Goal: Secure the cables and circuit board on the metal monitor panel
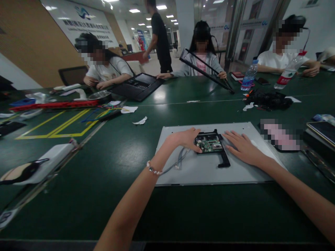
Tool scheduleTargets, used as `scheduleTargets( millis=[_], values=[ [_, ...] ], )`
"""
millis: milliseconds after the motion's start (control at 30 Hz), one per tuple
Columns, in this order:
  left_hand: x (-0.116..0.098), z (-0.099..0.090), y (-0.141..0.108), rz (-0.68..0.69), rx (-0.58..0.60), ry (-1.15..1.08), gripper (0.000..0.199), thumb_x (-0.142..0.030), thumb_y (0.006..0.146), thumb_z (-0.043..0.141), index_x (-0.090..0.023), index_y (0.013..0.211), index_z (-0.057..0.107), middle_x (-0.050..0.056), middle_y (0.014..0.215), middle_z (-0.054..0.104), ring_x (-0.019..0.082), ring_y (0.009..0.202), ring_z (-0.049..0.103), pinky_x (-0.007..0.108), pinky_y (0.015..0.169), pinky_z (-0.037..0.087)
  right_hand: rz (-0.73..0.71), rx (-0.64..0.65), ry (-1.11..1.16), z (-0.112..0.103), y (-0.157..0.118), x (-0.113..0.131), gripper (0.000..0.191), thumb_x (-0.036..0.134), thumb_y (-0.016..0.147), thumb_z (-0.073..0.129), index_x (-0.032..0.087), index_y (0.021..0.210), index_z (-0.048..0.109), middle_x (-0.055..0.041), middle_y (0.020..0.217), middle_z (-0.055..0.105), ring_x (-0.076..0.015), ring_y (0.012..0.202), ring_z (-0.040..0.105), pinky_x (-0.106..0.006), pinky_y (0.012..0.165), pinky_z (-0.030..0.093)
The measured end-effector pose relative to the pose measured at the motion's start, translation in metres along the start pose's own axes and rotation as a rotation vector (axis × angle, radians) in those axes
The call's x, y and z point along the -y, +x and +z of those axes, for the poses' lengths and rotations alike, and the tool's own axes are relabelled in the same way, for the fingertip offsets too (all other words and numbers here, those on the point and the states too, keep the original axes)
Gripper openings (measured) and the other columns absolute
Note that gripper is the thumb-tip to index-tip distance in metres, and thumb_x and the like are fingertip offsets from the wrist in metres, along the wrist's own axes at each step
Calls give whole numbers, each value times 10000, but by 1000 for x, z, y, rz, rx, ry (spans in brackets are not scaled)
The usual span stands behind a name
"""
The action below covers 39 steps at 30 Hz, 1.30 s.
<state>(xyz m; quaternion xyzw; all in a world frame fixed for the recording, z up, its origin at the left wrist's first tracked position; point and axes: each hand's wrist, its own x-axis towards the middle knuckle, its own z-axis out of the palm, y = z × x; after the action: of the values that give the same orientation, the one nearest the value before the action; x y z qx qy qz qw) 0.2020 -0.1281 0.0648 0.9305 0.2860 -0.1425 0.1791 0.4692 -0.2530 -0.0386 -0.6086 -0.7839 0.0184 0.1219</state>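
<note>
A pale flat panel (191, 174) lies on the table in front of me. On it sits a green circuit board (209, 146) in a black plastic bracket (224, 158), whose hooked arm reaches toward me. My left hand (185, 138) curves round the left edge of the board, thumb at the near corner and fingers at the far one. Flat beside the bracket's right side rests my right hand (242, 148), its fingers stretched out on the panel. A grey cable (180, 158) runs from under my left hand across the panel toward my wrist.
A phone (281, 136) lies right of the panel, beside a dark stack (320, 139). Bottles (250, 76) and a black tangle (267, 99) stand farther back. Across the table, one person holds a black frame (206, 69); another sits by a black panel (138, 87). Paper scraps (140, 121) lie left.
</note>
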Motion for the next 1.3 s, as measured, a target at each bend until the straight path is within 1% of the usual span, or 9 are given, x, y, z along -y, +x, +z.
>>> scheduleTargets(
  millis=[233, 333, 433, 600, 667, 800, 967, 1167, 1300],
  values=[
    [-9, 3, 0, -21, 17, -14, 1053, -618, 664, 641, -146, 1490, 191, 182, 1472, 344, 333, 1291, 395, 399, 1044, 353, -20, 4, -4, 0, 0, -3, 574, 476, 953, 289, 264, 1486, 280, -57, 1541, 313, -316, 1415, 250, -615, 1074, 286],
    [0, -2, -2, -2, 29, -12, 1062, -659, 680, 606, -160, 1505, 163, 157, 1525, 279, 305, 1349, 334, 359, 1079, 309, -30, 5, -9, 1, 0, -6, 572, 474, 955, 286, 270, 1488, 277, -50, 1545, 302, -314, 1416, 248, -614, 1073, 288],
    [34, -10, -8, -61, -18, 28, 959, -674, 745, 530, -181, 1500, 205, 107, 1554, 248, 258, 1397, 265, 296, 1104, 250, -37, 7, -16, 2, -1, -6, 571, 479, 959, 281, 269, 1489, 274, -54, 1546, 299, -312, 1414, 254, -609, 1074, 288],
    [124, -9, -37, -657, -424, 187, 594, -454, 926, 374, -142, 1431, 356, 150, 1555, 223, 305, 1416, 210, 423, 1096, 261, -33, 4, -24, 3, 0, -5, 566, 475, 962, 274, 263, 1487, 276, -56, 1549, 293, -310, 1415, 251, -607, 1078, 280],
    [155, 0, -52, -816, -552, 199, 522, -378, 945, 354, -154, 1416, 379, 158, 1550, 229, 312, 1419, 195, 471, 1079, 287, -35, 0, -28, 3, 0, -3, 565, 474, 963, 269, 256, 1484, 283, -58, 1547, 297, -310, 1416, 247, -605, 1076, 284],
    [192, 22, -71, -905, -621, 171, 489, -336, 960, 304, -216, 1428, 375, 120, 1558, 236, 305, 1421, 199, 492, 1068, 302, -34, -6, -38, 3, 1, -2, 567, 475, 962, 270, 248, 1481, 290, -65, 1540, 313, -310, 1416, 249, -602, 1073, 291],
    [203, 31, -76, -897, -495, 131, 491, -339, 971, 253, -225, 1434, 372, 87, 1508, 363, 251, 1355, 354, 437, 1056, 327, -13, -2, -45, 4, 2, -1, 571, 484, 960, 270, 246, 1479, 295, -66, 1545, 300, -310, 1419, 241, -607, 1076, 285],
    [208, 19, -67, -976, -490, 247, 420, -292, 939, 348, -213, 1306, 538, 131, 1203, 648, 265, 1081, 610, 360, 891, 443, -13, -18, -39, 4, 3, 0, 564, 476, 959, 288, 244, 1473, 311, -64, 1536, 323, -308, 1413, 258, -597, 1077, 295],
    [218, 14, -57, -1053, -544, 341, 382, -187, 926, 333, -134, 1140, 645, 184, 1022, 692, 291, 970, 658, 350, 773, 485, -22, -40, -54, 5, 5, -1, 547, 466, 964, 291, 243, 1462, 332, -71, 1524, 350, -303, 1404, 283, -594, 1074, 296]
  ],
)
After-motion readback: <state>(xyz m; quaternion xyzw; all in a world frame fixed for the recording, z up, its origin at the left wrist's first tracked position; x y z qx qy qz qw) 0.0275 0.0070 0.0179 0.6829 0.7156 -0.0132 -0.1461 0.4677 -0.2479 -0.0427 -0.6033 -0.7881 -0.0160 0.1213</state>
